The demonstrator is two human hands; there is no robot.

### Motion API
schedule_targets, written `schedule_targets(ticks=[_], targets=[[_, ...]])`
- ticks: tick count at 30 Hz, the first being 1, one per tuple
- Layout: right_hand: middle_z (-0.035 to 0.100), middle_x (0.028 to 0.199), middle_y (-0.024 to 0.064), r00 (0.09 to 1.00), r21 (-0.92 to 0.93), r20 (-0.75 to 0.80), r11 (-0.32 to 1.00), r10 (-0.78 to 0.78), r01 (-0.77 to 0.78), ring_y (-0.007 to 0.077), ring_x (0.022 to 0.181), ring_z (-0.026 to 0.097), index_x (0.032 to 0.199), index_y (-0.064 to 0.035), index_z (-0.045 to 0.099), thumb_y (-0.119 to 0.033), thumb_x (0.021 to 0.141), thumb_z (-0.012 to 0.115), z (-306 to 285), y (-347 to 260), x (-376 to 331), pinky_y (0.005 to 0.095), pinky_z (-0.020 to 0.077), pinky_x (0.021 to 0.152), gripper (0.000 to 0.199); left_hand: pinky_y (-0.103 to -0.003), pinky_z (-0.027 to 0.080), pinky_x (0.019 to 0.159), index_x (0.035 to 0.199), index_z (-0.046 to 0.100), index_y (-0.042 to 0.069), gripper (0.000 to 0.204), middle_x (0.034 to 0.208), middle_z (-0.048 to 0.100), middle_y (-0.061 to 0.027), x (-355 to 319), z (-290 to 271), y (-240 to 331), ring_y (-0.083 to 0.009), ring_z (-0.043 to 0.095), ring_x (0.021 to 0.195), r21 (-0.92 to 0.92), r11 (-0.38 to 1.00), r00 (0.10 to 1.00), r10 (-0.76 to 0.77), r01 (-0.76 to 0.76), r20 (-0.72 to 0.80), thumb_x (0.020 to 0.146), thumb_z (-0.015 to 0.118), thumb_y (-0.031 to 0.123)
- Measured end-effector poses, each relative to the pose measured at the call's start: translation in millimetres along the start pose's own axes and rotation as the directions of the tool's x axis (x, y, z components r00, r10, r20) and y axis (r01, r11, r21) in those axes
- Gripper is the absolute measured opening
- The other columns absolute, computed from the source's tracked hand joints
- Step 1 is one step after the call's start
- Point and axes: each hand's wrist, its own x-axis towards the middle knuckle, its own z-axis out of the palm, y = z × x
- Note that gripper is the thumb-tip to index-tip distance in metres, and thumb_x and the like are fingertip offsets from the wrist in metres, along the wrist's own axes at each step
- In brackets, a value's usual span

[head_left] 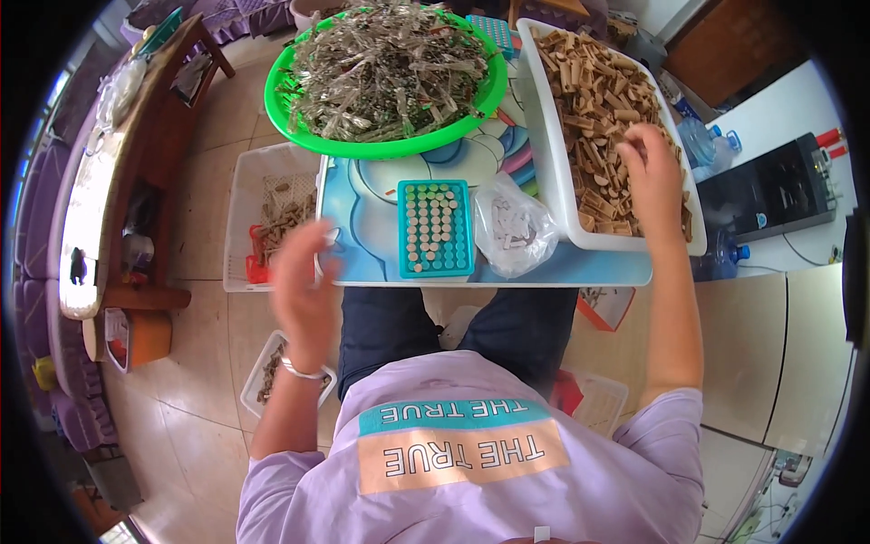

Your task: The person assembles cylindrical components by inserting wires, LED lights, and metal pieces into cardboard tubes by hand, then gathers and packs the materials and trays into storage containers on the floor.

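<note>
My right hand [654, 172] is over the long white tub [546, 172], at its near right part. Its thumb and bent fingers look apart, with nothing visible between them. Brown wood-like pieces [603, 113], many curved, fill the tub. My left hand [306, 286] is raised beside the table's left edge, smeared by motion; whether it holds anything cannot be made out. On the table [367, 213] lies a teal tray [437, 269] with round pockets, many holding pale discs. Right of it sits a clear plastic bag [515, 227] with small whitish pieces inside.
A green basin [385, 145] heaped with clear wrapped sticks stands at the table's back. Left of the table is a white basket [249, 186] of brown pieces; a smaller white bin [258, 399] sits lower. A wooden bench [145, 118] stands far left, a black appliance [770, 190] at right.
</note>
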Motion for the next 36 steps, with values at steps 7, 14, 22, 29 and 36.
schedule_targets(ticks=[7,14,22,29,36], targets=[[0.062,0.08,0.0029,0.744,0.707,0.668,0.302,0.012,-0.64,0.0081,0.063,0.062,0.094,-0.0073,0.05,-0.015,0.09,0.068,32,-119,-102,0.0182,0.0437,0.047,0.019,-0.029,0.05,0.09,0.131,0.055,0.003,0.044,0.119,0.063,-0.0089,2,83,66,-0.014,0.062,0.101,-0.758,0.391,0.853,-0.24,0.522,0.463,0.088,0.067,0.007],[0.063,0.08,0.0043,0.578,0.578,0.816,0.055,-0.009,-0.814,0.0089,0.058,0.061,0.088,-0.0093,0.052,-0.025,0.092,0.066,47,-133,-100,0.0163,0.047,0.048,0.022,-0.029,0.05,0.089,0.124,0.055,0.003,0.037,0.108,0.064,-0.0071,-11,75,55,-0.0155,0.062,0.097,-0.812,0.182,0.823,-0.266,0.554,0.502,0.089,0.066,0.005],[0.062,0.085,0.0017,0.885,0.553,0.466,0.785,-0.015,-0.278,0.0078,0.074,0.057,0.094,-0.0059,0.056,-0.016,0.092,0.065,48,-129,27,0.0226,0.0492,0.066,0.014,-0.032,0.05,0.089,0.117,0.052,0.008,0.029,0.113,0.06,-0.0088,-24,41,31,-0.0233,0.062,0.106,-0.842,0.009,0.76,-0.437,0.539,0.482,0.091,0.064,0.007],[0.065,0.08,0.007,0.921,0.369,0.054,0.865,-0.386,0.341,0.0211,0.078,0.063,0.098,-0.0044,0.066,-0.011,0.081,0.068,90,-133,138,0.0329,0.0499,0.073,0.018,-0.034,0.053,0.087,0.117,0.052,0.009,0.022,0.114,0.058,-0.0098,-31,36,22,-0.0254,0.063,0.106,-0.826,-0.042,0.748,-0.401,0.562,0.529,0.096,0.055,0.007],[0.069,0.089,0.012,0.861,0.306,0.292,0.893,-0.417,0.328,0.028,0.086,0.065,0.1,-0.0081,0.068,-0.019,0.076,0.072,141,-184,182,0.0395,0.0498,0.078,0.027,-0.034,0.052,0.086,0.116,0.054,0.009,0.02,0.114,0.059,-0.008,-40,30,24,-0.0228,0.063,0.102,-0.815,-0.035,0.739,-0.401,0.578,0.542,0.096,0.052,0.006]])
